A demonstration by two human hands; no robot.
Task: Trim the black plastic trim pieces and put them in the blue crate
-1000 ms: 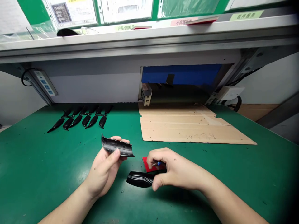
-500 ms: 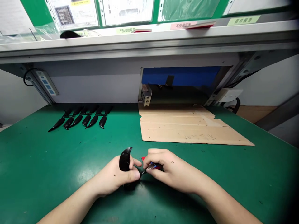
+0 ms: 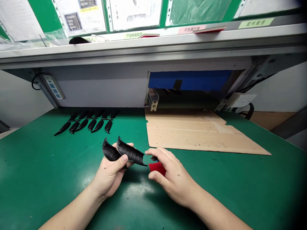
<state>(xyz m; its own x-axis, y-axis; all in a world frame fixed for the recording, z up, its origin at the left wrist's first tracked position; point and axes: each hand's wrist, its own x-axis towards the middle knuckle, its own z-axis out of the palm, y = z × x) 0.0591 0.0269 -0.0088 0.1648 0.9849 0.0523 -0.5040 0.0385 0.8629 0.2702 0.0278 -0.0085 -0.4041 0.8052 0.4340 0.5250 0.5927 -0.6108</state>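
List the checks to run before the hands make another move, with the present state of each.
1. Two black curved pieces held by the left hand: ok, thumb laid over them.
2. Small object at the fingers of the right hand fully visible: not ok, mostly hidden.
3. Right hand apart from the curved pieces: cannot tell, fingertips very near their end.
4. Red piece in sight: ok, seen between right thumb and fingers, partly covered.
5. Row of black bladed parts apart from both hands: ok, farther back on the left.
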